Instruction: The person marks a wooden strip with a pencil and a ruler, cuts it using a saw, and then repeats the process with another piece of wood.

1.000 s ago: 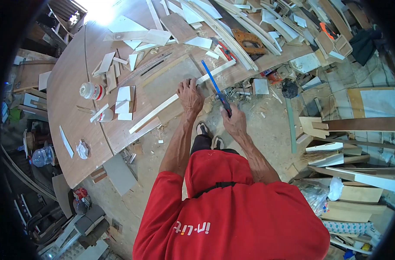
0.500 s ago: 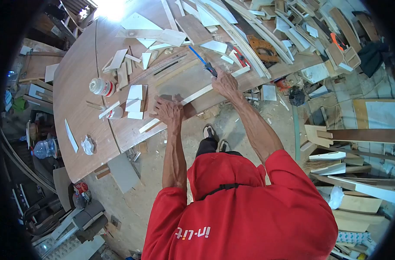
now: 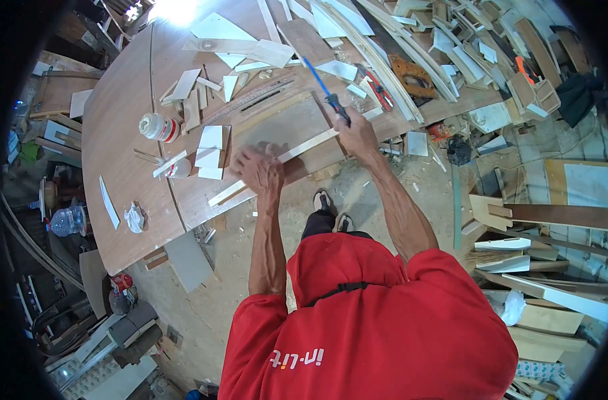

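My right hand (image 3: 357, 135) is closed round the dark handle of a screwdriver-like tool (image 3: 323, 85) with a blue shaft, which points up and to the left. Under or beside that hand lies the right part of a long pale wooden strip (image 3: 311, 143), running diagonally along the front edge of the wooden table (image 3: 127, 227). Over the strip's left part is my left hand (image 3: 259, 167), its fingers bent and blurred; whether it grips the strip cannot be made out. A flat board (image 3: 284, 127) lies behind the strip.
On the table are a white jar (image 3: 159, 127), white offcuts (image 3: 211, 148), a crumpled white wad (image 3: 135, 219), a red tool (image 3: 379, 92) and a handsaw with a wooden handle (image 3: 411, 77). Long strips and scrap wood pile up at the back right.
My right hand and the blue-shafted tool have moved slightly right. My left hand has stayed near its place over the strip, its fingers now blurred. The view has shifted a little.
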`<state>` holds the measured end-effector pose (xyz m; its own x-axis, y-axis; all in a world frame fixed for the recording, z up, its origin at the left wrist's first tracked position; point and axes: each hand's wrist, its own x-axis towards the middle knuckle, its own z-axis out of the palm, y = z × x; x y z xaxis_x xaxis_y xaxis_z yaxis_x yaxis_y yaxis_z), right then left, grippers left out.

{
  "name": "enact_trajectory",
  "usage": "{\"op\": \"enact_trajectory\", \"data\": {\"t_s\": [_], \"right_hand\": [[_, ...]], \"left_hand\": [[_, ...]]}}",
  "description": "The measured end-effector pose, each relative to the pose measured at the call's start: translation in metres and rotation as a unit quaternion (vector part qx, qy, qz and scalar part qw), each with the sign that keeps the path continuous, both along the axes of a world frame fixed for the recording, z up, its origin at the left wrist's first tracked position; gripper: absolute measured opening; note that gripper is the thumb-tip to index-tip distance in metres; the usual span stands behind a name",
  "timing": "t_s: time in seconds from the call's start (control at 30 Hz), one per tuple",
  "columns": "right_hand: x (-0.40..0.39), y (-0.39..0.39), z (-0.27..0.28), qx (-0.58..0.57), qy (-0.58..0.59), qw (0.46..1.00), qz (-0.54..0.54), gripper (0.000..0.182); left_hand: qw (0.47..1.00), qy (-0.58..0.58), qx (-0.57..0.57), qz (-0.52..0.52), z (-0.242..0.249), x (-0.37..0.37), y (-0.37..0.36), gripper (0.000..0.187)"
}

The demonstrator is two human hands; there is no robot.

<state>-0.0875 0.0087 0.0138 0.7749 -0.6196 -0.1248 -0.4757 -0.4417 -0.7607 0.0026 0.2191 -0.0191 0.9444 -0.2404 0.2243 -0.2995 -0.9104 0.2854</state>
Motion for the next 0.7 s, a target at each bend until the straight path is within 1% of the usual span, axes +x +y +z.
{"op": "enact_trajectory", "data": {"t_s": [0.03,0.07,0.1,0.13,0.17,0.2,0.23,0.3,0.33,0.4,0.47,0.57,0.63,0.67,0.7], "right_hand": [[-0.009,-0.001,0.005,0.058,-0.006,0.998,-0.033,0.036],[-0.018,-0.003,0.008,0.114,-0.014,0.991,-0.066,0.037],[-0.029,-0.003,0.004,0.111,-0.049,0.99,-0.079,0.044],[-0.038,-0.003,-0.002,0.11,-0.048,0.989,-0.08,0.044],[-0.047,-0.002,-0.008,0.089,-0.023,0.993,-0.08,0.042],[-0.054,0.001,-0.011,0.067,0.002,0.995,-0.079,0.041],[-0.062,0.006,-0.014,0.068,0.003,0.994,-0.081,0.041],[-0.077,0.017,-0.017,0.112,-0.012,0.99,-0.082,0.033],[-0.083,0.021,-0.017,0.113,-0.011,0.99,-0.084,0.033],[-0.094,0.029,-0.017,0.195,-0.04,0.978,-0.069,0.028],[-0.102,0.033,-0.019,0.185,-0.036,0.98,-0.063,0.026],[-0.111,0.037,-0.029,0.163,-0.029,0.985,-0.046,0.021],[-0.114,0.037,-0.033,0.307,-0.034,0.95,-0.047,0.022],[-0.116,0.035,-0.035,0.307,-0.032,0.95,-0.048,0.022],[-0.117,0.033,-0.034,0.378,-0.038,0.923,-0.06,0.024]], "left_hand": [[0.997,0.0,-0.01,-0.07,0.004,-0.004,-0.007,0.056],[0.997,0.001,-0.012,-0.072,0.0,-0.007,-0.015,0.056],[0.986,-0.01,-0.077,-0.147,-0.006,-0.01,-0.025,0.048],[0.965,-0.022,-0.142,-0.22,-0.009,-0.014,-0.035,0.04],[0.965,-0.02,-0.142,-0.222,-0.011,-0.02,-0.044,0.04],[0.963,-0.005,-0.135,-0.233,-0.012,-0.028,-0.054,0.036],[0.961,0.009,-0.127,-0.245,-0.013,-0.033,-0.061,0.033],[0.965,0.012,-0.112,-0.239,-0.016,-0.038,-0.069,0.032],[0.968,0.013,-0.097,-0.231,-0.019,-0.039,-0.072,0.032],[0.965,0.007,-0.116,-0.234,-0.024,-0.04,-0.075,0.031],[0.963,0.0,-0.134,-0.236,-0.03,-0.039,-0.077,0.03],[0.959,0.022,-0.159,-0.233,-0.031,-0.039,-0.08,0.03],[0.958,0.028,-0.159,-0.238,-0.03,-0.039,-0.082,0.03],[0.958,0.031,-0.16,-0.238,-0.029,-0.04,-0.083,0.03],[0.957,0.031,-0.162,-0.24,-0.029,-0.04,-0.084,0.031]]}}
